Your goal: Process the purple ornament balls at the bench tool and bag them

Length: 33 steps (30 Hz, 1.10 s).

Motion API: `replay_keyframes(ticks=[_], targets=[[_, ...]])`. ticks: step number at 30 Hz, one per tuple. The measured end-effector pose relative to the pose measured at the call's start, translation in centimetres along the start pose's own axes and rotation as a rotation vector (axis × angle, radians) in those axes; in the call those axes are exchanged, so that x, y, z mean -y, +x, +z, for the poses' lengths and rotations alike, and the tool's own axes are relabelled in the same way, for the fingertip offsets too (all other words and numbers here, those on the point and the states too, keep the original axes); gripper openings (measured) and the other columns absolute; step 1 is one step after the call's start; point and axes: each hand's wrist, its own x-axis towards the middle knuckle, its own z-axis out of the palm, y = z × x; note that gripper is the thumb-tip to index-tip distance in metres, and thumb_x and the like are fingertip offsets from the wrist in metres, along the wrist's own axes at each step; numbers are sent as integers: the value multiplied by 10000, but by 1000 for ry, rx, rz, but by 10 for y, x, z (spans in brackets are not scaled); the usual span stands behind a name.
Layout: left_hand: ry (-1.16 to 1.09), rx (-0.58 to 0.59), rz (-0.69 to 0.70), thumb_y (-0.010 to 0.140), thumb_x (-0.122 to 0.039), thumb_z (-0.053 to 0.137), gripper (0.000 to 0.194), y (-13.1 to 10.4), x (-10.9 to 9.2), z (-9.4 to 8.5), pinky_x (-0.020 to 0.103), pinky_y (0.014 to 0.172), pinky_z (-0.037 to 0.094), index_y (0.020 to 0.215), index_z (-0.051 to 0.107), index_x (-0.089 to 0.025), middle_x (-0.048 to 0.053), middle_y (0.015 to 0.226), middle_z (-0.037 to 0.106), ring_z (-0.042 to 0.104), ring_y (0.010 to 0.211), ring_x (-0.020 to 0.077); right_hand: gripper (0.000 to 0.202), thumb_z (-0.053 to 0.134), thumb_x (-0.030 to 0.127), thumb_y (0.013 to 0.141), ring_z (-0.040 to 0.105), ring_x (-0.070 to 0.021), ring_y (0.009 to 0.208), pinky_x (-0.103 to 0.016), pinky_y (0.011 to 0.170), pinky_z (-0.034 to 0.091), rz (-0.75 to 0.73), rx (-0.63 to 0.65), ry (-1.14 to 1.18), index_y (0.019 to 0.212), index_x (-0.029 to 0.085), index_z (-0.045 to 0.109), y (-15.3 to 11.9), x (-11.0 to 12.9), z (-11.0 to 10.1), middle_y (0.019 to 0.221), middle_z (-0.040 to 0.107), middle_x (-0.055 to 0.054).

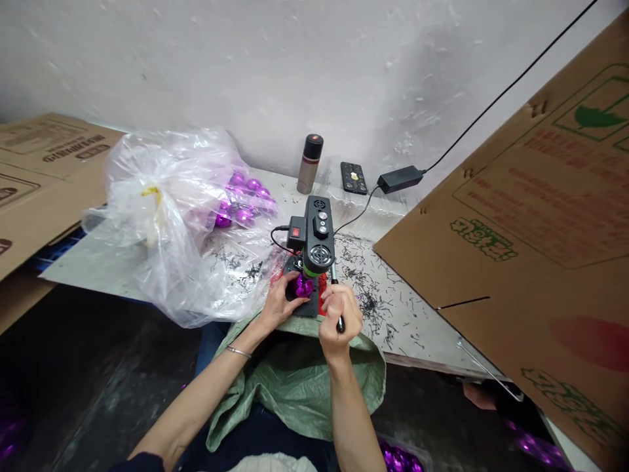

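A small black bench machine [320, 229] with a lever stands on the table, a green ring at the bottom of its head. My left hand [281, 303] pinches a shiny purple ball [303, 286] under that head, thumb and fingers on its sides. Wrapped round the black handle [340, 324] of the lever is my right hand [341, 314], in a fist. Red material [322, 292] shows beside the machine's dark base. The spot where the ball meets the head is partly hidden.
A clear plastic bag [171, 216] of purple balls [246, 196] lies to the left. Behind stand a spray can [310, 164], a phone [354, 177] and a power adapter [400, 178]. Black scraps [368, 301] litter the tabletop. Cardboard boxes [515, 216] flank the right; green cloth [299, 387] covers my lap.
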Motion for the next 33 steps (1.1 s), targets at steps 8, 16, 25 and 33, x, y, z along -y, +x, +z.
replay_keyframes(ticks=[8,16,25,33], targets=[[-1,-11,14,853,-353,825,565,-3,4,2,506,1045,588,1336,576,-202,142,1301,722,712,1231,326,314,389,145,1006,575,-134,653,-291,603,456,-70,-56,-33,727,233,504,-26,-24,11,738,579,6],[17,-19,15,856,-370,822,565,-4,3,4,500,1047,591,1333,570,-199,144,1304,724,714,1235,320,350,361,204,1045,555,-134,649,-344,747,528,-94,-122,-12,721,235,490,-33,-34,18,735,561,19],[-14,-7,-14,822,-377,861,589,-1,3,6,523,1054,585,1310,584,-197,146,1301,726,712,1239,329,355,349,253,1057,574,-139,647,-333,667,524,-94,-158,45,713,241,437,-41,-44,25,744,527,20],[6,5,-33,806,-318,867,607,4,-4,6,525,1059,578,1324,575,-196,146,1312,717,702,1250,335,354,403,261,1043,590,-144,632,-312,609,498,-148,-70,5,699,229,476,-35,-41,13,718,573,2]])
